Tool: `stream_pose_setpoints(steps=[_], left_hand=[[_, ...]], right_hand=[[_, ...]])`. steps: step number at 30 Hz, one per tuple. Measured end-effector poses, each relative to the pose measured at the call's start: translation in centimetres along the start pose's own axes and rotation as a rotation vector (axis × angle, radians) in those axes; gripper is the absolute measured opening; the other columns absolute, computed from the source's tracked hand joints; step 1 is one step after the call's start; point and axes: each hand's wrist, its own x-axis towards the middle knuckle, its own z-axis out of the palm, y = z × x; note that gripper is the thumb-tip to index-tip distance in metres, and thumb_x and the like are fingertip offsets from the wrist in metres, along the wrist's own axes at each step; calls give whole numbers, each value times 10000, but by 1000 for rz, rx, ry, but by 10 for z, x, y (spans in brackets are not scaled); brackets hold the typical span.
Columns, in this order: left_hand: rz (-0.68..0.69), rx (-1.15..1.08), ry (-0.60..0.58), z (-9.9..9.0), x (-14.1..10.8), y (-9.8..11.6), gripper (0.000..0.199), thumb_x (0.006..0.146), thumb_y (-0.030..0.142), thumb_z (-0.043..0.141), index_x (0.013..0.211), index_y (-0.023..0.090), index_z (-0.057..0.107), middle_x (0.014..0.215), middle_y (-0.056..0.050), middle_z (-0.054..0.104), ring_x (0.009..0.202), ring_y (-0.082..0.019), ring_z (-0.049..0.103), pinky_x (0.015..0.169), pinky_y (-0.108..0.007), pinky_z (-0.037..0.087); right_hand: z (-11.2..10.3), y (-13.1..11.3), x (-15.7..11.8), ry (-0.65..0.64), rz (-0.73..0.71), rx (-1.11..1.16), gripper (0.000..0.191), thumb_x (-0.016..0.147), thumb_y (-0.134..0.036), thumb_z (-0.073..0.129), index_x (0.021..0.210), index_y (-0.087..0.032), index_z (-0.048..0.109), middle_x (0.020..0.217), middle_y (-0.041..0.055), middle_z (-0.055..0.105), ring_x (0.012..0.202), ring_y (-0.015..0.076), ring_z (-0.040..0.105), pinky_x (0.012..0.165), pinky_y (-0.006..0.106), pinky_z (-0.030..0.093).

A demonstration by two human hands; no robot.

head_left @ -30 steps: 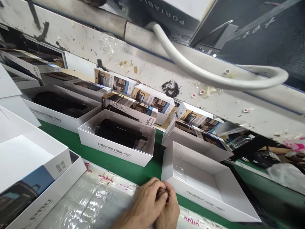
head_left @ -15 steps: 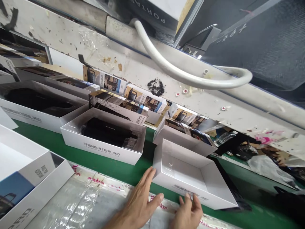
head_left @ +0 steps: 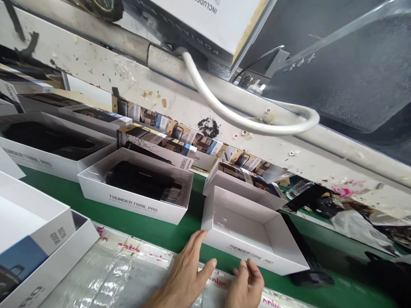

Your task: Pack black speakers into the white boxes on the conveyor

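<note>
My left hand [head_left: 188, 273] lies flat with the fingers [head_left: 197, 241] spread wide, the index tip just touching the near left corner of the empty white box tray [head_left: 289, 261]; my right hand [head_left: 247, 284] is open too, fingers loosely curled and holding nothing, just short of the tray's printed front wall. The tray sits on the green worktop [head_left: 154, 229] directly ahead of my fingertips, mouth up and flat on its base. I judge it light, since nothing lies inside it, and stiff enough at the corners but thin in the walls, so a squeeze in the middle of a wall would likely bow it; the coated card looks smooth and may slip. I would take it by the two near corners or pinch over the front rim. Its long axis runs from my left fingertips away to the right, slightly skewed to the belt edge. Beyond my left fingers stands a filled box [head_left: 135, 192] holding a black device.
</note>
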Motion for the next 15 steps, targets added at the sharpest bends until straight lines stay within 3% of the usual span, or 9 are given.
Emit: stream_pose_setpoints(steps=[2, 6, 8, 10, 12, 15], left_hand=[[11, -10, 15, 1, 0, -1, 638, 959, 355, 508, 1555, 193, 344, 1619, -120, 388, 1461, -264, 424, 1203, -455, 392], [25, 9, 48, 4, 2, -5, 624, 949, 321, 498, 1540, 174, 363, 1602, -132, 408, 1447, -262, 441, 1198, -455, 397], [23, 16, 79, 4, 3, -8, 611, 948, 310, 488, 1533, 174, 373, 1591, -134, 423, 1443, -263, 447, 1196, -460, 401], [13, 10, 107, 4, 4, -10, 593, 938, 295, 493, 1513, 184, 403, 1568, -133, 453, 1419, -267, 478, 1174, -454, 431], [-3, -1, 122, 2, 5, -11, 574, 922, 284, 505, 1485, 195, 441, 1545, -128, 483, 1382, -272, 519, 1137, -441, 471], [-29, -10, 143, 0, 5, -10, 555, 925, 288, 497, 1475, 225, 451, 1538, -107, 492, 1354, -265, 548, 1112, -420, 494]], right_hand=[[0, 4, -1, -21, -18, -43, 676, 724, -730, 653, 1136, -196, 607, 1058, 76, 634, 811, 218, 616, 798, 390, 538], [3, 15, -5, -35, -81, -77, 637, 758, -731, 621, 1121, -208, 613, 1167, 106, 635, 1005, 304, 613, 933, 477, 487], [5, 10, -9, -25, -187, -52, 561, 795, -687, 623, 1076, -202, 612, 1190, 127, 629, 1090, 328, 598, 926, 466, 485], [4, -11, -8, 9, -361, -5, 471, 816, -636, 636, 991, -201, 604, 1175, 147, 624, 1129, 332, 583, 876, 429, 496], [2, -47, 5, 33, -494, -26, 425, 824, -609, 633, 962, -209, 604, 1173, 151, 626, 1112, 324, 588, 838, 407, 499], [0, -111, 60, 23, -518, -319, 410, 823, -578, 590, 1027, -231, 665, 1124, 124, 670, 985, 320, 626, 848, 444, 490]])
